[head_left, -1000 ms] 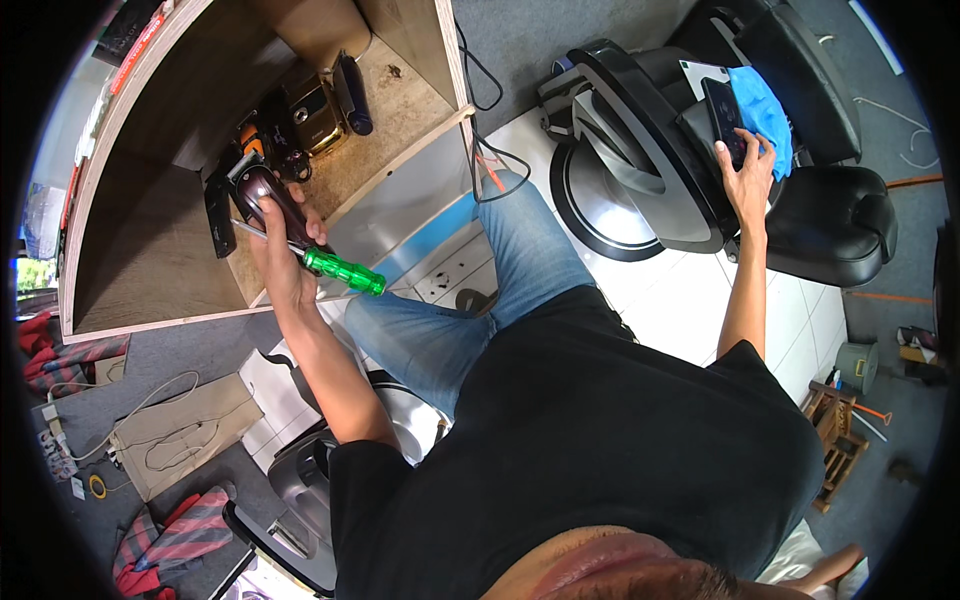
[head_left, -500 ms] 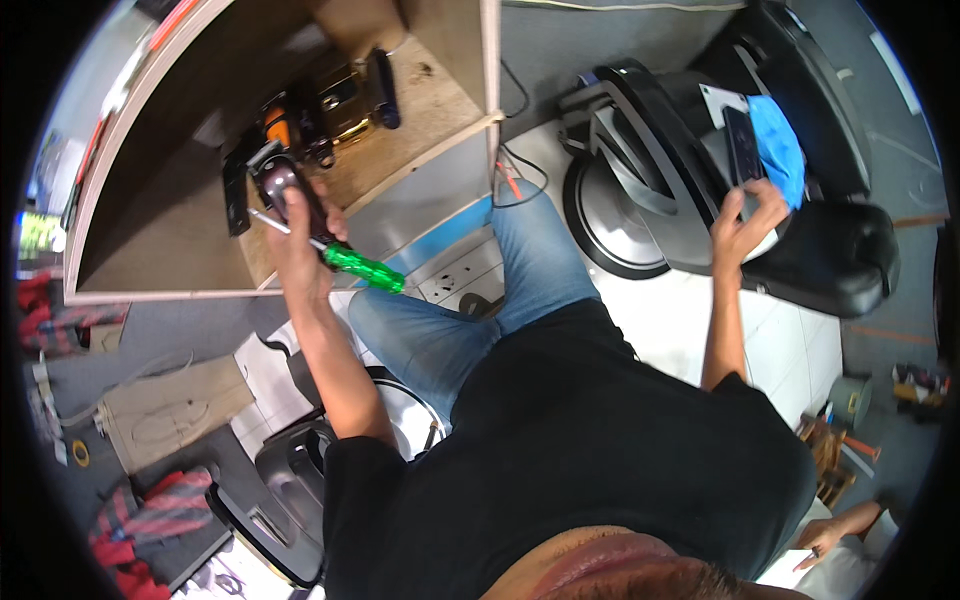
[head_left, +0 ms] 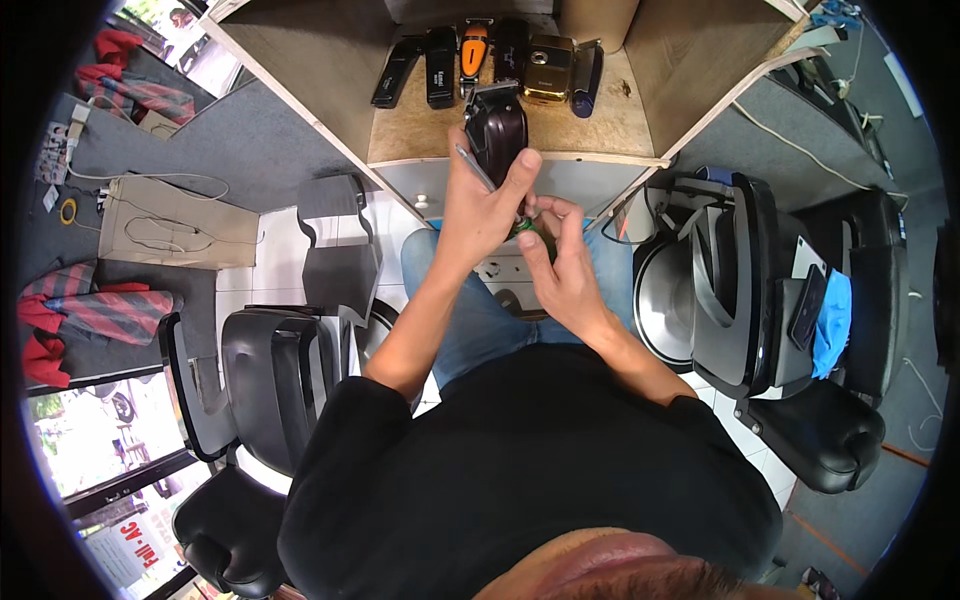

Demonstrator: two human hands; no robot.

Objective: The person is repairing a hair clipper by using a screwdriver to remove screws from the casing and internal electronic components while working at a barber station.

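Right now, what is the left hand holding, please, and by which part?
A dark clipper, by its lower body, and a screwdriver, by its shaft.

"What colour is the clipper (head_left: pixel 497 135) at upper centre?"
"Dark maroon. Above it, one trimmer (head_left: pixel 474 50) shows orange, and a shaver (head_left: pixel 547 70) is gold."
"And the cloth (head_left: pixel 120 310) at middle left?"
"Red and grey plaid; the fabric (head_left: pixel 832 325) at right is bright blue, the shirt (head_left: pixel 530 450) black."
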